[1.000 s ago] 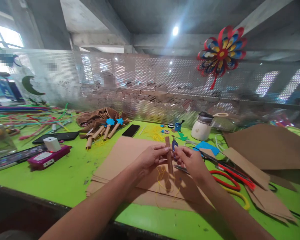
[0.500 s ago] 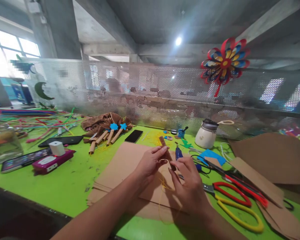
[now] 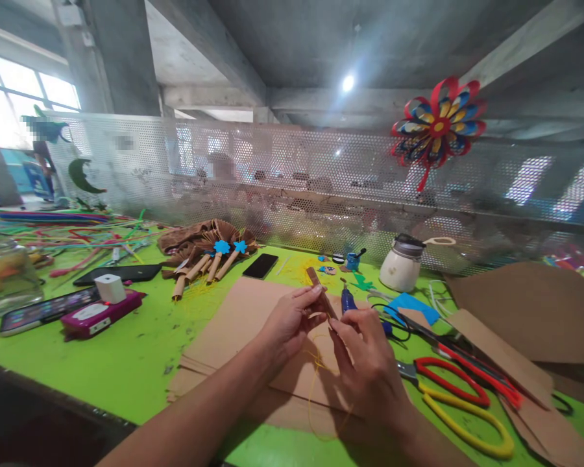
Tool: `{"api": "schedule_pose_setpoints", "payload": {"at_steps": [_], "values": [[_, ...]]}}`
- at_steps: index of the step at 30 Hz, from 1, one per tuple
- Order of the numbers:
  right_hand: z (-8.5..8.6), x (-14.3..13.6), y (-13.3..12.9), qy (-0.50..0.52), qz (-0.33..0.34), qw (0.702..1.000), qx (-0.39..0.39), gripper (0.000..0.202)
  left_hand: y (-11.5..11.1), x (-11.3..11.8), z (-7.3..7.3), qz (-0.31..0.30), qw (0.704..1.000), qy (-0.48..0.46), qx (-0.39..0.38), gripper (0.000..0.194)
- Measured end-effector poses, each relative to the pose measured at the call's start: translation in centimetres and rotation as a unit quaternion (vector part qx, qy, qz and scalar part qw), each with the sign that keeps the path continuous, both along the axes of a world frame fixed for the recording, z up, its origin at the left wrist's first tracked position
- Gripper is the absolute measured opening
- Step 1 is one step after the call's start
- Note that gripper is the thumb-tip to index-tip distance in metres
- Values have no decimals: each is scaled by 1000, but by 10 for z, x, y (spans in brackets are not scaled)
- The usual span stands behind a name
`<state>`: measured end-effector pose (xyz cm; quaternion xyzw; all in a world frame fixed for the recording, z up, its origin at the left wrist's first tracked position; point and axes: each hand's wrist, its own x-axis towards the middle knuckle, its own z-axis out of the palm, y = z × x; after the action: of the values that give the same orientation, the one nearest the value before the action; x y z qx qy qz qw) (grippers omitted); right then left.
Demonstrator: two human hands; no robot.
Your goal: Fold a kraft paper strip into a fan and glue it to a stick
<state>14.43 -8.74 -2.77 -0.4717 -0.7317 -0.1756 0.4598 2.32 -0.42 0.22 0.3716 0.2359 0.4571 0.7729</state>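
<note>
My left hand (image 3: 292, 319) holds a narrow folded brown paper strip (image 3: 314, 277) between thumb and fingers, tilted above the paper sheets. At the strip's lower end, my right hand (image 3: 367, 344) is closed with thumb and index finger pinched on it. Yellow thread (image 3: 317, 363) hangs below the hands over a stack of brown paper sheets (image 3: 248, 305). Just behind my right hand stands a blue glue tool or tube (image 3: 347, 299), partly hidden. Whether the right fingertips also pinch the thread is too small to tell.
Scissors with red and yellow handles (image 3: 467, 415) lie at right, beside brown paper pieces (image 3: 530, 311). A white jar (image 3: 401, 264) stands behind. Paper bundles with blue shapes (image 3: 209, 259), a black phone (image 3: 260, 266) and a purple box (image 3: 102, 314) are left. A perforated screen (image 3: 282, 175) runs behind.
My right hand's fingers have shifted slightly on the strip's lower end, which now shows less below them. A person has come into view at the far left background.
</note>
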Motion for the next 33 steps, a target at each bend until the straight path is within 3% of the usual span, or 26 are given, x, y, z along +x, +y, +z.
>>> {"api": "schedule_pose_setpoints", "payload": {"at_steps": [16,23,26,33], "values": [[1,-1,-2,25,5,995,99,26,-5,-4,15,26,995,-85,-40,6],[-3,-5,-2,84,-33,995,37,18,-3,-7,16,31,995,-93,-23,7],[-9,0,3,95,-15,995,1,9,-4,-8,17,21,997,-70,-18,8],[-19,14,20,146,30,984,-98,14,-8,-8,18,-35,999,8,27,11]]}}
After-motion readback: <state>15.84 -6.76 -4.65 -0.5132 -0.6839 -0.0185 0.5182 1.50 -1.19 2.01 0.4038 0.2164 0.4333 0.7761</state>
